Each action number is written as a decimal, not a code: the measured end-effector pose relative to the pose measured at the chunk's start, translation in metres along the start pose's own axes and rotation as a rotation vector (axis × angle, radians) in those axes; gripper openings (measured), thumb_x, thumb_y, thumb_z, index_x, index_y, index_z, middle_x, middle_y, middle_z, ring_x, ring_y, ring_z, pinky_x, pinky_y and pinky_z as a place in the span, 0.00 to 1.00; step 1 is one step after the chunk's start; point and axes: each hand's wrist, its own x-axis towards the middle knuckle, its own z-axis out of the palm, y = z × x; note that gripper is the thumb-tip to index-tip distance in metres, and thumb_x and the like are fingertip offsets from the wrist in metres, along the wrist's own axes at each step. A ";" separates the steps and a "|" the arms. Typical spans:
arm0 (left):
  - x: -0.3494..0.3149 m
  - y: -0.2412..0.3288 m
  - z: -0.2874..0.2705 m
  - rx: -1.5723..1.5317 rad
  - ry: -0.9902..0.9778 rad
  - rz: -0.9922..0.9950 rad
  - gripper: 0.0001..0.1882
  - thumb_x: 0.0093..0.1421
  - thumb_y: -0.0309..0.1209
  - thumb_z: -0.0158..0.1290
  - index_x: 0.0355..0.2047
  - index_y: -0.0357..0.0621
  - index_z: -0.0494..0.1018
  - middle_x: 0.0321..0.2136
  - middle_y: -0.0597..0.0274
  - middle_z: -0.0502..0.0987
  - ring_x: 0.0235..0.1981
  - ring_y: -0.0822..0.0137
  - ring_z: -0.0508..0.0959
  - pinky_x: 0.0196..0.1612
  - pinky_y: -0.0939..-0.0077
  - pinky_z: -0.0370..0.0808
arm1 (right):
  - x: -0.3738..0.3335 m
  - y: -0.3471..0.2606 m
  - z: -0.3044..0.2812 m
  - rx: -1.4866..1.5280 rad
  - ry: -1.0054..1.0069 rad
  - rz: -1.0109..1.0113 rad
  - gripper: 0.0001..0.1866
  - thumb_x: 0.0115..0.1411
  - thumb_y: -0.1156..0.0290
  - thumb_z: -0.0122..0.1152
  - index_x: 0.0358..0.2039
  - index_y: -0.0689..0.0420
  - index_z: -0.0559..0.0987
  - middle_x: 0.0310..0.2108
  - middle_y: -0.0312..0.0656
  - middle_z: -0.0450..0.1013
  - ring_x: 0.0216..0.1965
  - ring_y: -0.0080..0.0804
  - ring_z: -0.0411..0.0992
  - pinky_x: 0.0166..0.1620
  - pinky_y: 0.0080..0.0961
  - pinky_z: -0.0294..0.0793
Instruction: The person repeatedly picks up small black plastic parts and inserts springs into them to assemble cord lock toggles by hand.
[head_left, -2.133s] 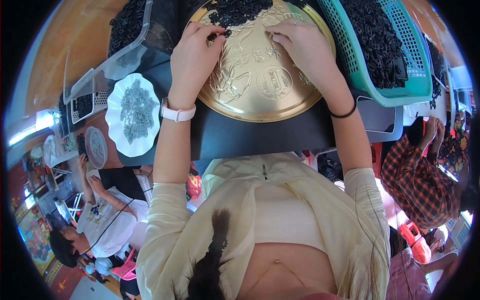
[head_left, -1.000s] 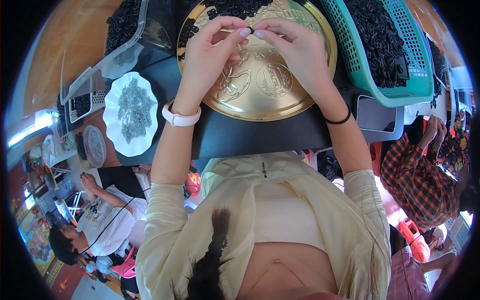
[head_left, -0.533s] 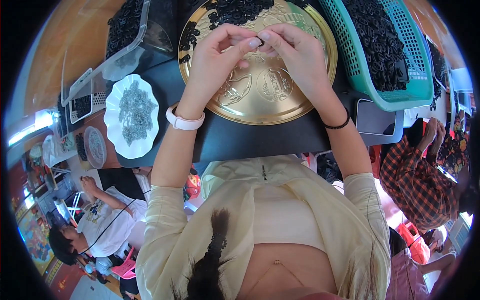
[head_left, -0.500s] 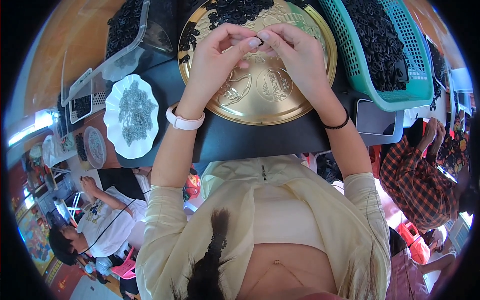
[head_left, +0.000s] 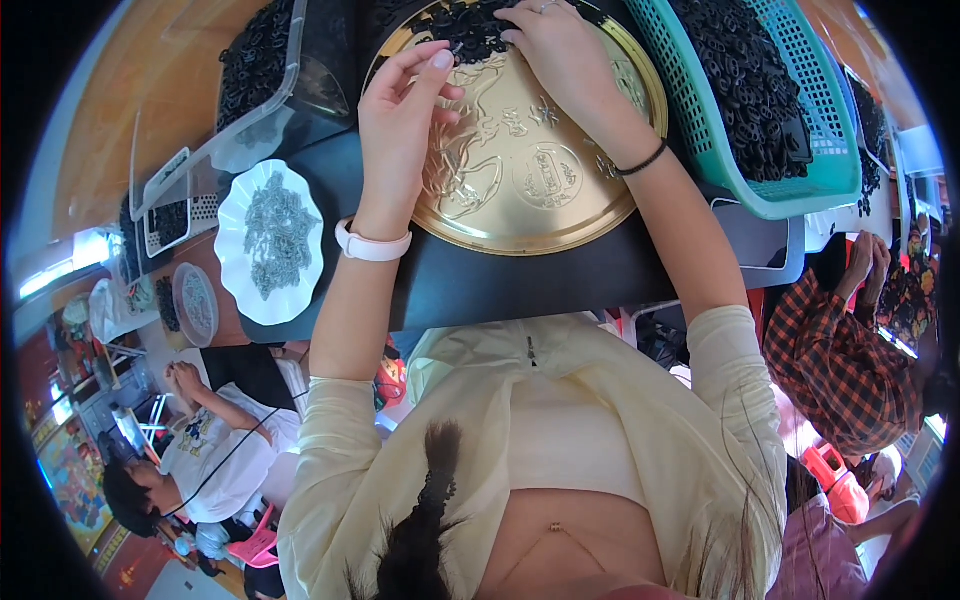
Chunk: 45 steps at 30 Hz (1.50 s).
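Note:
My left hand [head_left: 400, 120] is raised over the left part of a round gold tray [head_left: 530, 225], thumb and fingertips pinched together. A tiny dark bit shows at its fingertips, too small to make out. Toward the tray's far side, my right hand [head_left: 570, 75] reaches into a heap of small black plastic pieces [head_left: 465, 28]. Its fingertips touch the heap with the fingers apart; the thumb is hidden. To the left, a white scalloped dish [head_left: 232, 262] holds many small silver metal pieces [head_left: 280, 235].
A green plastic basket [head_left: 765, 205] full of black pieces stands at the right, beside a phone-like flat dark device [head_left: 750, 235]. A clear plastic bin [head_left: 285, 85] of black pieces stands at the far left. Other people sit at both sides, one in a checkered shirt [head_left: 835, 350].
My hands were together over the tray and have parted. The right one has moved away to the black heap; the left has shifted slightly left, still pinched.

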 end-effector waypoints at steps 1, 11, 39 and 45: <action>-0.001 0.000 -0.001 -0.003 0.006 0.005 0.12 0.58 0.32 0.54 0.41 0.40 0.73 0.30 0.67 0.74 0.27 0.78 0.75 0.25 0.89 0.71 | -0.001 0.000 0.000 -0.039 0.024 -0.021 0.12 0.53 0.77 0.55 0.39 0.65 0.75 0.35 0.48 0.72 0.38 0.42 0.70 0.42 0.30 0.69; -0.008 0.010 0.001 0.014 -0.091 -0.017 0.12 0.59 0.33 0.52 0.41 0.42 0.72 0.36 0.64 0.76 0.30 0.76 0.77 0.26 0.89 0.71 | -0.024 -0.032 -0.030 0.911 -0.120 0.568 0.13 0.58 0.76 0.54 0.44 0.61 0.73 0.35 0.37 0.71 0.35 0.22 0.69 0.39 0.15 0.70; -0.011 0.008 0.003 0.013 -0.098 -0.063 0.13 0.57 0.29 0.55 0.43 0.39 0.74 0.35 0.61 0.78 0.35 0.73 0.79 0.32 0.87 0.77 | -0.046 -0.023 -0.010 1.033 -0.129 0.469 0.18 0.58 0.70 0.57 0.49 0.57 0.73 0.39 0.39 0.72 0.40 0.23 0.72 0.39 0.18 0.76; -0.010 0.010 0.003 0.035 -0.174 -0.051 0.16 0.57 0.28 0.55 0.47 0.40 0.72 0.36 0.61 0.78 0.36 0.73 0.78 0.32 0.86 0.77 | -0.045 -0.024 -0.013 1.059 -0.091 0.509 0.18 0.56 0.71 0.60 0.48 0.56 0.75 0.37 0.39 0.73 0.37 0.21 0.72 0.37 0.16 0.76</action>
